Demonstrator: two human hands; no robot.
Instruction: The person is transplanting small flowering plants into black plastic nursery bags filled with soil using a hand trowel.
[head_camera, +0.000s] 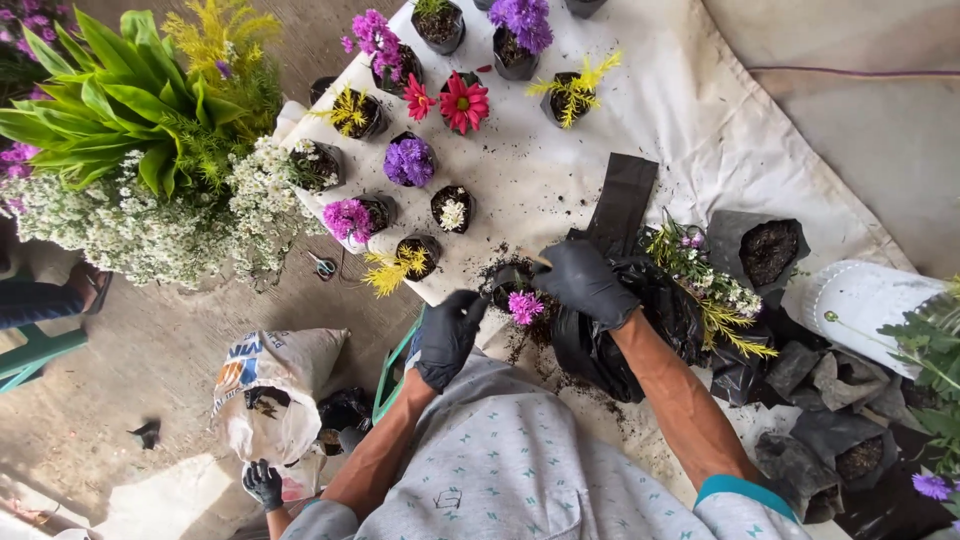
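One purple flower (524, 307), one pot (508, 281), two gloved hands (583, 284)

Two gloved hands (450, 335), one red flower (463, 103) (largest), one white bucket (855, 300)

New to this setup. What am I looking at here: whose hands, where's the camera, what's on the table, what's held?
One picture, from a camera on a person's head, looking down at their own two black-gloved hands. The left hand and right hand close around a small black pot of soil with a purple flower at it. On the white cloth stand more small pots with purple, red, yellow and white flowers. Black bags of soil lie on the right. Lower left, another person's gloved hand is at a sack on the floor.
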